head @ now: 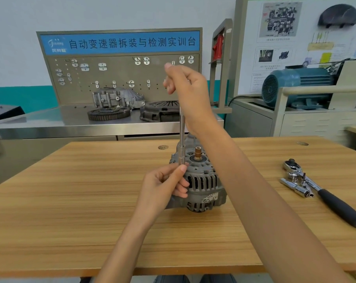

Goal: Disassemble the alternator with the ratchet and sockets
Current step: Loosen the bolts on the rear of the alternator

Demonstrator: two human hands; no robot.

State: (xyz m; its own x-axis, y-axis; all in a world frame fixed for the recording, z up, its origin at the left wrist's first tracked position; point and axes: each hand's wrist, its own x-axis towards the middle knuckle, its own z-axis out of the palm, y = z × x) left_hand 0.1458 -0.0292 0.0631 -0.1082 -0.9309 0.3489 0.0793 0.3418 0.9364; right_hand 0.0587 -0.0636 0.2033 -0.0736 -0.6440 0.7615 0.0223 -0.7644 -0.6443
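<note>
A grey alternator stands on the wooden table with its shaft end and copper slip rings pointing up. A long chrome extension bar with a socket stands upright on the alternator's left upper edge. My left hand pinches the socket's lower end against the housing. My right hand grips the top of the bar from above, fingers curled round it. The ratchet, black-handled, lies on the table to the right.
Loose chrome sockets lie beside the ratchet head. Behind the table stands a steel bench with a pegboard, a gearbox housing, a ring gear and a clutch cover. A teal motor sits at back right.
</note>
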